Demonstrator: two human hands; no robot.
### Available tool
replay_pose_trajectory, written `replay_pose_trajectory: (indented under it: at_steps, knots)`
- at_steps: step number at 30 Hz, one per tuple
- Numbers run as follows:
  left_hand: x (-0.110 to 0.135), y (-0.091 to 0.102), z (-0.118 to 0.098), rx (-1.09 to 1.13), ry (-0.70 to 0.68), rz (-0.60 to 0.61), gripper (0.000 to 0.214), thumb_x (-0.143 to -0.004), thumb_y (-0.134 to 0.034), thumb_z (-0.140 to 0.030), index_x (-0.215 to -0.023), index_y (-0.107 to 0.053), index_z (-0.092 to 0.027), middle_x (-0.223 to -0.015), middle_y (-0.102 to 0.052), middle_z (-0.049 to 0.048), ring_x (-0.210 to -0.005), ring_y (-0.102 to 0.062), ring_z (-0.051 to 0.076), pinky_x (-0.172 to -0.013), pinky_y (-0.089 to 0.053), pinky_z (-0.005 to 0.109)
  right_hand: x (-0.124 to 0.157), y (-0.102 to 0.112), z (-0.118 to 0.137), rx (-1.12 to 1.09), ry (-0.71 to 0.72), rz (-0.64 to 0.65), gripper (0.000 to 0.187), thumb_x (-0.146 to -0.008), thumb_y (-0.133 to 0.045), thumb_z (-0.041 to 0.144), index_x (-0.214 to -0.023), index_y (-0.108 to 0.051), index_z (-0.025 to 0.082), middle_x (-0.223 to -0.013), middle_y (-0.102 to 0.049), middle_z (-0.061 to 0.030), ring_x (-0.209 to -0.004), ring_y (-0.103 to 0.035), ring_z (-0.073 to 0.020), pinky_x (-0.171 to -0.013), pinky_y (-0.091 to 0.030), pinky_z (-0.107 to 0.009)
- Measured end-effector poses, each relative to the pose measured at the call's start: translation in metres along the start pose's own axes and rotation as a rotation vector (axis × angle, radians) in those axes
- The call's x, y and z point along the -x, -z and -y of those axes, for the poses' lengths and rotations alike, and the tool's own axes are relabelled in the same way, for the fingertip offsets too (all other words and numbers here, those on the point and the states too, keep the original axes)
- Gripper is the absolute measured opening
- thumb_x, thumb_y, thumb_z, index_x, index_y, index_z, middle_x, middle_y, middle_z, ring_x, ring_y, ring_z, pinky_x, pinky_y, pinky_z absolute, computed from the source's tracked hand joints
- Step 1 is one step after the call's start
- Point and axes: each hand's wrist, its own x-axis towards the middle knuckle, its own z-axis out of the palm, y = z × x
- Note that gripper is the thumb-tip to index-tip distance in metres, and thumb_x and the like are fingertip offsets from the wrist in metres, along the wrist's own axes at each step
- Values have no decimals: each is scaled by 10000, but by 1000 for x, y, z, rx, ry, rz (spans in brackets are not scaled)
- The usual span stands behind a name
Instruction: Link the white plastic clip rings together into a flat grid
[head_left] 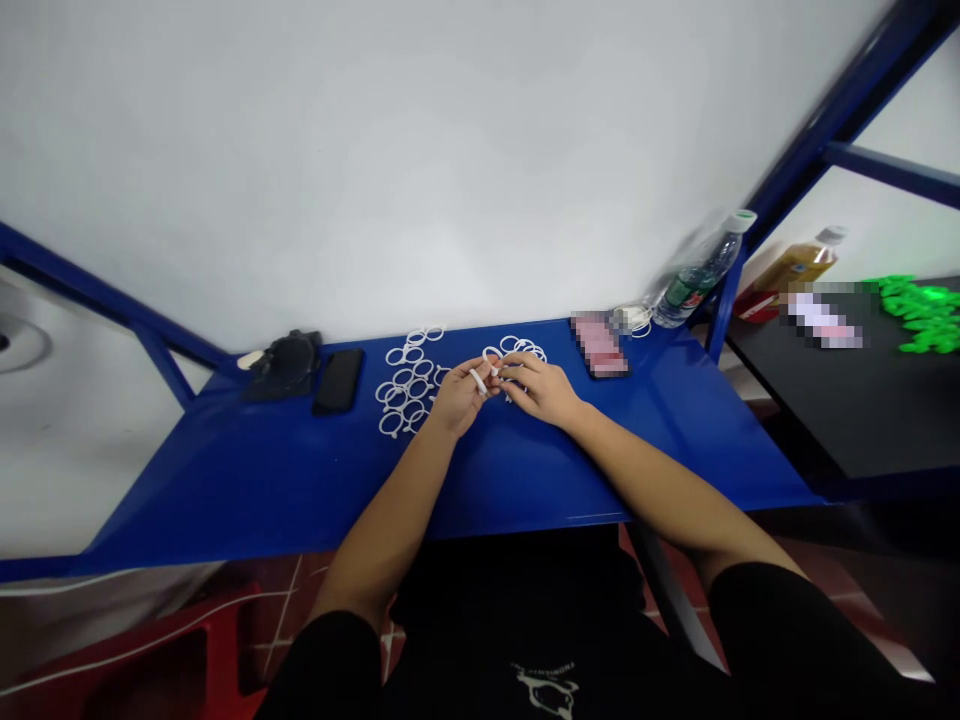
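My left hand [457, 400] is closed, with a white plastic ring [478, 382] at its fingers. A second white ring [492, 351] stands up between my two hands, at the fingertips. From the other side my right hand [549, 391] reaches in, fingers bent and pinching at the rings; its exact grip is partly hidden. Left of my hands, several loose white rings [403, 378], some with small tabs, lie spread on the blue table [300, 490]. More white rings [527, 345] lie just behind my right hand.
A black phone [339, 381] and a dark plastic bag [289, 363] lie at left. To the right are a pink-screened phone [600, 345], a white cable [637, 318] and a water bottle [696, 280]. Blue frame bars [724, 305] flank the table. Green pieces [926, 310] lie on a black table.
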Motion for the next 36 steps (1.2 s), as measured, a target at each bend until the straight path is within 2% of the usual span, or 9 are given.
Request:
replay_pose_trajectory:
  at_steps: [5,8,15,19,23,26,30,33,36]
  knots:
    - [6,-10,-5,94,61,14,320,-836,-832,-429,-967,-770,-144,-720,-632,13,-612,-562,92,-571,-478,239,2,-1,-1,-41,-65,20,251,-1037,-557,401,-1183,-632,210,-1189,-727,-116,-906,-701,-208,-814,-538,-319]
    - [12,-21,-6,181,85,5,353,-788,-873,-430,-945,-767,-132,-650,-561,-17,-549,-496,71,-501,-393,214,3,-4,-1,-52,-80,-36,290,-1036,-568,438,-1221,-609,218,-1099,-745,-95,-731,-679,-181,-697,-525,-307]
    - [19,-30,-14,308,105,22,338,-773,-893,-357,-951,-728,-122,-668,-588,-26,-484,-478,47,-465,-395,197,3,-9,-3,-74,4,-171,211,-1050,-563,395,-1132,-671,233,-997,-762,-68,-725,-689,-175,-679,-540,-301]
    - [20,-30,-22,337,199,-7,307,-838,-834,-345,-1017,-717,-124,-786,-650,-7,-457,-480,30,-416,-369,185,-1,-9,-2,-119,-51,-201,238,-1062,-537,384,-1043,-719,232,-915,-766,-60,-811,-707,-192,-752,-551,-307]
    - [21,-30,-29,341,285,28,312,-912,-745,-402,-1047,-691,-125,-864,-693,29,-477,-540,46,-407,-381,185,-3,-6,1,-260,-152,-283,232,-1025,-604,412,-1025,-736,221,-902,-763,-55,-752,-680,-178,-711,-541,-306]
    - [24,-27,-32,272,266,80,316,-904,-743,-433,-950,-655,-133,-751,-660,4,-387,-454,33,-346,-265,180,-3,-1,2,-341,-197,-348,238,-944,-718,447,-963,-753,212,-792,-723,-30,-636,-606,-150,-637,-512,-291]
    - [27,-23,-33,186,244,208,338,-836,-805,-385,-781,-545,-175,-521,-449,-88,-331,-352,31,-346,-210,164,-2,3,-2,-408,-268,-433,264,-915,-745,481,-908,-744,218,-763,-713,-28,-604,-578,-141,-602,-505,-293]
    - [24,-20,-33,165,276,137,297,-837,-789,-356,-800,-559,-172,-500,-393,-104,-338,-315,25,-351,-175,151,-6,1,-6,-625,-392,-483,324,-905,-736,546,-922,-685,227,-759,-720,-12,-510,-534,-115,-475,-445,-257]
    - [19,-18,-33,218,297,-35,246,-878,-738,-366,-917,-608,-161,-563,-476,-81,-371,-364,31,-362,-212,147,-11,0,-11,-796,-462,-513,405,-806,-822,574,-923,-656,224,-749,-714,2,-456,-477,-89,-410,-375,-229]
